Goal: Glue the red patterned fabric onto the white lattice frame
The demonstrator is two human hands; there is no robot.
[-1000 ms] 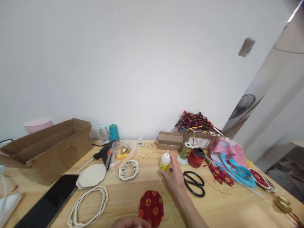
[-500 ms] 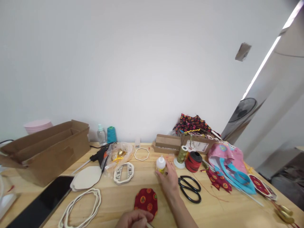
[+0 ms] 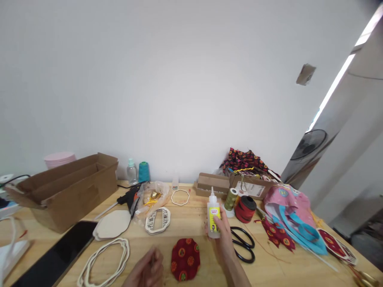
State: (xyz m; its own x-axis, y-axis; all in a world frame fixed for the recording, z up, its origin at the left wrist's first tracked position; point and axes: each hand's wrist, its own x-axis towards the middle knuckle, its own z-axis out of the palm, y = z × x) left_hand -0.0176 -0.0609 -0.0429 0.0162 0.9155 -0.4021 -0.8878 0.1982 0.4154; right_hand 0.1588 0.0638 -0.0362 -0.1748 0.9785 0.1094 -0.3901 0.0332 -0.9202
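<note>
My right hand point(image 3: 223, 239) is closed around a small white glue bottle point(image 3: 213, 214) with a yellow label, lifted upright above the wooden table point(image 3: 269, 263). My left hand point(image 3: 146, 270) hovers near the bottom edge, fingers curled round something thin that I cannot make out. Between the hands lies a red patterned fabric piece point(image 3: 185, 259). Black scissors point(image 3: 243, 243) lie just right of my right hand.
An open cardboard box point(image 3: 66, 189) stands at the left, a black tablet point(image 3: 56, 255) in front of it. White cut-out frames point(image 3: 104, 261), a lattice piece point(image 3: 157, 220), a glue gun point(image 3: 130, 197), thread spools point(image 3: 247, 208) and fabric scraps point(image 3: 293, 217) crowd the table.
My right hand has closed on the glue bottle and lifted it upright off the table. My left hand has come up further into view near the red fabric piece.
</note>
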